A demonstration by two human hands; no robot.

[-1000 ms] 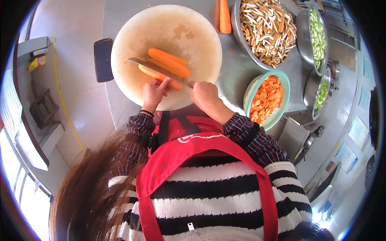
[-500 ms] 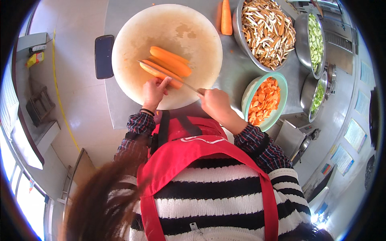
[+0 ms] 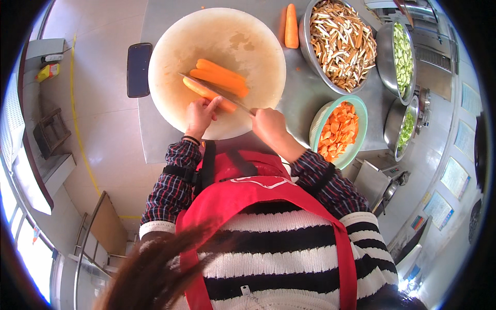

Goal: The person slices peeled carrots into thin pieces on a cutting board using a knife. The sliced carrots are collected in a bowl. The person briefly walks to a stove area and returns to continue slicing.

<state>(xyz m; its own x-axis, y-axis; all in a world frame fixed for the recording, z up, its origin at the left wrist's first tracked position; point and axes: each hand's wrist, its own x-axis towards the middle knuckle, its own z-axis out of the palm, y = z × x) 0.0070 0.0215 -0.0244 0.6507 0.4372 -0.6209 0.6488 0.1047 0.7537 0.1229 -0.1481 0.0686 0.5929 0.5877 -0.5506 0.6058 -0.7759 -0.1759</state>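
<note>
On a round cutting board lie several long carrot pieces side by side. My left hand presses its fingers on the nearest carrot piece and steadies it against the board. My right hand is wrapped round the handle of a knife. Its blade slants up and left across the carrot, between the held piece and those behind it. The handle is mostly hidden in my fist, and how deep the edge sits in the carrot I cannot tell.
Right of the board stands a green basket of sliced carrot. Behind it are a metal bowl of brown-and-white strips and two bowls of green pieces. A whole carrot lies by the board. A phone rests at the table's left edge.
The knife and my right hand have shifted slightly left, and the far carrot pieces now lie closer together. My left hand keeps its hold on the near piece. The whole view has shifted a little.
</note>
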